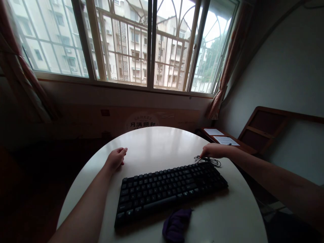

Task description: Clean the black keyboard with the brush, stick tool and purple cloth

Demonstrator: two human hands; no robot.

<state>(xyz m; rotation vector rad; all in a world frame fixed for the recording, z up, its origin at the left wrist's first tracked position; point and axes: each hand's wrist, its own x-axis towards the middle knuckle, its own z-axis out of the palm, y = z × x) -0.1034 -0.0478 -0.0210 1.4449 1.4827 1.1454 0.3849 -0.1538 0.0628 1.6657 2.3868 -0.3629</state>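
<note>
A black keyboard point(169, 187) lies slantwise on a round white table point(157, 145). Its thin black cable point(211, 161) is coiled by the keyboard's far right corner. My right hand point(214, 151) reaches over that corner with fingers curled down, fingertips pinching at the cable. My left hand point(116, 158) rests on the tabletop to the left of the keyboard, apart from it, fingers loosely together and stretched forward, holding nothing. A crumpled purple cloth point(176, 225) sits on the table just in front of the keyboard.
A large barred window point(141, 44) fills the wall beyond the table, with curtains at both sides. To the right stands a low wooden surface point(222, 136) carrying white papers, and a wooden frame point(263, 130) leans on the wall. The floor at left is dark.
</note>
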